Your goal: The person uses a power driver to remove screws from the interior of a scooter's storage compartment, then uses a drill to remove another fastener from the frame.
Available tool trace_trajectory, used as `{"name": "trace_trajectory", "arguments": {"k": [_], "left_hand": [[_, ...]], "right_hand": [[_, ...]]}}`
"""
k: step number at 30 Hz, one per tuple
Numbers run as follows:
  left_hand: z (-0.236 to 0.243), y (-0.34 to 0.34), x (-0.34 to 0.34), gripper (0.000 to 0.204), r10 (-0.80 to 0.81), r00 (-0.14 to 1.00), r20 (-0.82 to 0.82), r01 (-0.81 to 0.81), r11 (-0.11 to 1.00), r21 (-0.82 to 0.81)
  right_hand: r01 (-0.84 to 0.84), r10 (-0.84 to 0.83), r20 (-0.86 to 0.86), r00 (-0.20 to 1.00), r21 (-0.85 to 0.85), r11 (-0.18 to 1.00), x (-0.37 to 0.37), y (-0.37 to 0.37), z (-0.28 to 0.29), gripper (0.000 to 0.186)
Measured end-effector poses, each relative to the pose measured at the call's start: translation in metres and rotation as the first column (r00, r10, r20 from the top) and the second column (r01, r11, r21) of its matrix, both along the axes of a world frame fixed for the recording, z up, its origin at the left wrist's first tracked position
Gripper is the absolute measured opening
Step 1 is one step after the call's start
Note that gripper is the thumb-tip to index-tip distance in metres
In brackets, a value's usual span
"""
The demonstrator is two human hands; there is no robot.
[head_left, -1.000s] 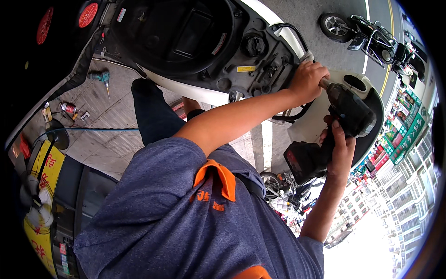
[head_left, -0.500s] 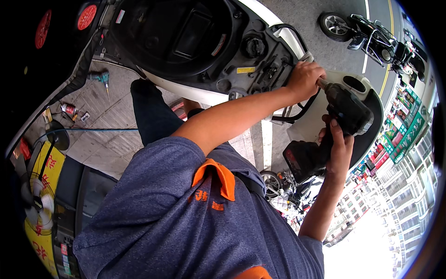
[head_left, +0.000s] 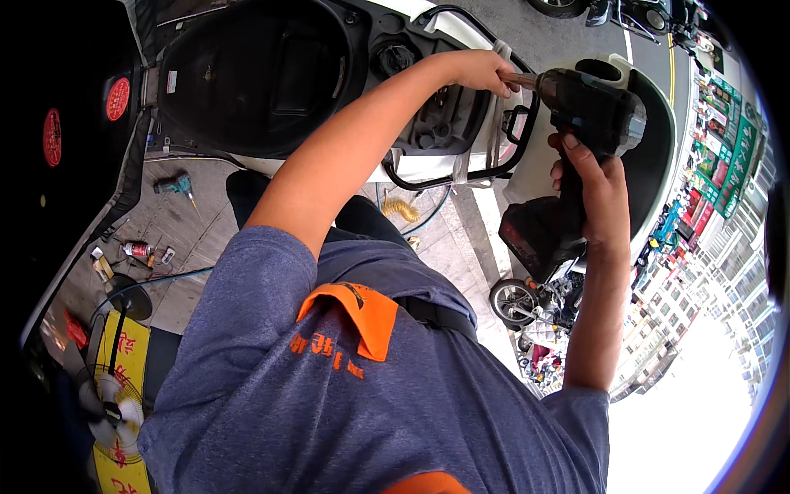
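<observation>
My left hand (head_left: pixel 485 72) is closed around the metal shaft (head_left: pixel 518 81) at the nose of a black cordless impact driver (head_left: pixel 592 111), over the scooter's black grab rail (head_left: pixel 527 132). My right hand (head_left: pixel 594 185) grips the driver's handle, thumb high on it, with the battery (head_left: pixel 539 235) hanging below. Under the raised seat the scooter shows its black storage bucket (head_left: pixel 239 82) and a fuel cap (head_left: pixel 391 59). Pale straps (head_left: pixel 496 140) hang by the rail. Just right of it is a white and black case (head_left: pixel 658 156). What the shaft's tip meets is hidden by my fingers.
A teal drill (head_left: pixel 177 185), cans (head_left: pixel 137 249) and blue hose lie on the pavement at left, near a fan (head_left: pixel 115 416) and yellow sign. A coiled yellow hose (head_left: pixel 401 210) lies beyond my legs. Parked motorcycles (head_left: pixel 514 303) stand along the street, with shop fronts at right.
The view has shifted, so the scooter and both hands appear higher in it. My hands still hold the driver and shaft, and more of the grab rail and straps shows.
</observation>
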State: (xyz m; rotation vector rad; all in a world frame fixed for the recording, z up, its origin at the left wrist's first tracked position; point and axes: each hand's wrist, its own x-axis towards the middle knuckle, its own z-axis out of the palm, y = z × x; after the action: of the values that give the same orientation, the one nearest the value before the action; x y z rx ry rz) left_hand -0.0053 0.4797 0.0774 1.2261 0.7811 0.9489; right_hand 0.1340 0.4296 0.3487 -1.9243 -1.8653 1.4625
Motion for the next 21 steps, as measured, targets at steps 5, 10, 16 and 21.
{"name": "trace_trajectory", "arguments": {"k": [5, 10, 16, 21], "left_hand": [[0.006, -0.009, 0.012, 0.039, 0.222, 0.951, -0.215, -0.234, 0.972, -0.029], [-0.009, -0.064, 0.031, 0.038, 0.724, 0.664, -0.188, -0.736, 0.677, 0.005], [0.003, -0.186, 0.097, 0.054, 0.167, 0.949, -0.268, -0.262, 0.889, -0.374], [0.02, -0.171, 0.128, 0.059, 0.219, 0.865, -0.452, -0.42, 0.808, -0.413]], "right_hand": [[-0.016, 0.014, -0.056, 0.998, -0.03, 0.999, 0.007, 0.0, -0.006, 0.039], [-0.04, 0.034, -0.118, 0.992, -0.046, 0.998, 0.017, -0.003, -0.012, 0.037], [-0.063, 0.061, -0.21, 0.976, -0.001, 0.998, 0.018, -0.007, -0.014, 0.041], [-0.08, 0.08, -0.144, 0.986, 0.007, 0.997, 0.018, -0.004, -0.014, 0.04]]}}
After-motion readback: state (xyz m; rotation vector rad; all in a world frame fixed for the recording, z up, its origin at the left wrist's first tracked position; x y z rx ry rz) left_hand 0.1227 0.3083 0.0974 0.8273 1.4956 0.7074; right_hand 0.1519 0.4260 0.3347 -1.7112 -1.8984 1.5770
